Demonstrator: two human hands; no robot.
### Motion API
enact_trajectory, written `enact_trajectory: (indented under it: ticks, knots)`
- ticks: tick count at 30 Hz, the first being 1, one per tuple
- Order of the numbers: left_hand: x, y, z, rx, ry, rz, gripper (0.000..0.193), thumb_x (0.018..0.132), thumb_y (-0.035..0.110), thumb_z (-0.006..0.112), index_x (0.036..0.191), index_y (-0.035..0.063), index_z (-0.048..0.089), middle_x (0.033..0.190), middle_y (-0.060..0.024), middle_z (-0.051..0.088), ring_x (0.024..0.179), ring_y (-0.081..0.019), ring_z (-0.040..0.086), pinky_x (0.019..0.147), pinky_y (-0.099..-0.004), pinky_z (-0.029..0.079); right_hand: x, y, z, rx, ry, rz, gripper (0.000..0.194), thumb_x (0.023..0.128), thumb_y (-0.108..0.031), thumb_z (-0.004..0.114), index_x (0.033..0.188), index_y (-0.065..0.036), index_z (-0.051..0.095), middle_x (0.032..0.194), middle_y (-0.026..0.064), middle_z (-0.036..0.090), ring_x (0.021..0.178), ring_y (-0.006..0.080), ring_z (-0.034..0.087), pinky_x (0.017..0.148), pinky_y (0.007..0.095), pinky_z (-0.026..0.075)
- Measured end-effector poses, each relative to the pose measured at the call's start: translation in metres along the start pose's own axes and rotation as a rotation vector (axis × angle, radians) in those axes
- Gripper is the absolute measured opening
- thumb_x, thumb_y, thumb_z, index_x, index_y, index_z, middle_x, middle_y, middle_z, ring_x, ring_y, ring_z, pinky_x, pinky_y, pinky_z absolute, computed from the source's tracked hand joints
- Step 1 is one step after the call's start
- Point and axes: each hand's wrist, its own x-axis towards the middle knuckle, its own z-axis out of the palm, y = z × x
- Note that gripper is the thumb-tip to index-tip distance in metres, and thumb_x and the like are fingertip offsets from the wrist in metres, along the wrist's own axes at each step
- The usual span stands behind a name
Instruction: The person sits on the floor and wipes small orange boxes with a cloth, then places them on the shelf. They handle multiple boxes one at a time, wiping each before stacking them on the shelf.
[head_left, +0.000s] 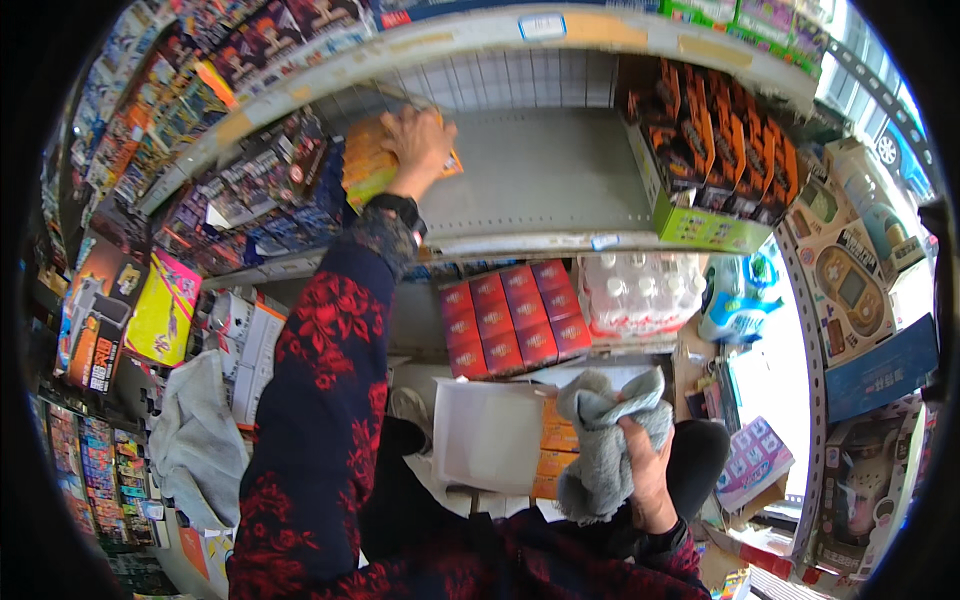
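Note:
My left hand (421, 144) reaches onto the grey metal shelf (540, 169) and rests over an orange and yellow box (369, 159), its fingers on the box's top and right side. Whether the fingers grip it cannot be told. Dark boxed goods stand just left of that box. Lower down, in front of my body, my right hand (651, 474) holds a bunched grey-green cloth (611, 442). Beside the cloth, to its left, lies an open white carton (487, 431) with orange boxes (556, 442) in it.
Black and orange boxes (720, 142) in a green display carton stand at the shelf's right end. Below are red boxes (517, 319) and shrink-wrapped bottles (641, 292). A second grey cloth (196, 442) hangs at the left. A perforated metal upright (814, 390) stands at the right.

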Motion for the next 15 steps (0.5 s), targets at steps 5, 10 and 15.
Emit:
enact_trajectory:
  ticks: [5,10,15]
  knots:
    - [-0.002,-0.007,0.003,0.138,0.082,0.083,0.038,0.078,0.039,0.064,0.102,0.0091,0.065,0.123,-0.015,0.046,0.12,-0.0415,0.028,0.085,-0.0653,0.03,0.009,0.001,-0.02,0.113,0.14,0.051,0.029,0.085,-0.011,0.057,0.11,0.003,0.057,0.098,0.007,0.062,0.088,0.0145,0.058,0.081,0.0301,0.047]
    - [-0.06,0.013,-0.045,-0.223,0.159,0.475,0.032,0.081,0.037,0.063,0.087,0.0058,0.064,0.098,-0.0151,0.056,0.102,-0.0352,0.046,0.08,-0.0502,0.039,0.013,0.003,-0.033,0.029,0.26,0.014,0.025,0.086,-0.013,0.055,0.106,0.002,0.058,0.095,0.0077,0.063,0.083,0.0155,0.06,0.076,0.0297,0.048]
    - [-0.252,0.005,-0.109,-0.732,-0.645,0.626,0.021,0.076,0.018,0.069,0.066,0.0053,0.055,0.068,-0.0086,0.053,0.07,-0.026,0.055,0.062,-0.0375,0.043,0.001,0.001,-0.04,-0.134,0.268,-0.061,0.022,0.086,-0.014,0.054,0.098,0.003,0.061,0.087,0.0076,0.064,0.077,0.0137,0.06,0.07,0.0282,0.048]
